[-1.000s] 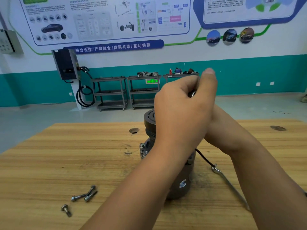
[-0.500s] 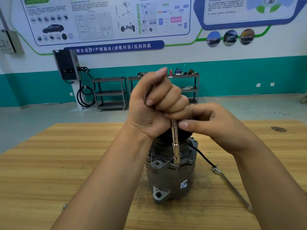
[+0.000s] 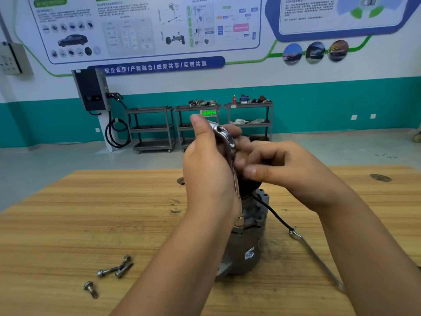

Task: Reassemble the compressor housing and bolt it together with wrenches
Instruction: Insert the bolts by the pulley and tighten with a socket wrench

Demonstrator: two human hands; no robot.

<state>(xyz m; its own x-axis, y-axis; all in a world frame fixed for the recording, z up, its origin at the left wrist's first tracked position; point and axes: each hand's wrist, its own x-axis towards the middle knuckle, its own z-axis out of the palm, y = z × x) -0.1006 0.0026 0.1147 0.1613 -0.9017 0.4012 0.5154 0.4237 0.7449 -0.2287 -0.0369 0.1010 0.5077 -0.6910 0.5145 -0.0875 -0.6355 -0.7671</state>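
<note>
Compressor housing (image 3: 246, 247) is being stood on end around the middle of the tabletop (image 3: 91, 201), a little toward the near edge, so that its bolt holes are being presented upward to the tool. A cranked socket wrench (image 3: 235, 179) is being held upright over the housing's upper flange, with its lower end seated there, apparently on a bolt head that is hidden. The left grip (image 3: 205, 165) is being closed round the wrench's bent upper part, judged to be for spinning it. The right grip (image 3: 289, 169) is being laid with fingers nearly straight against the shaft, clasping nothing, probably to steady the tool on its axis. Loose bolts (image 3: 116, 269) are lying toward the near left corner, within reach, which suggests the bolting is only partly done. A second wrench (image 3: 316, 256) is lying toward the right edge, beside a black cable (image 3: 273, 213) running from the housing.
</note>
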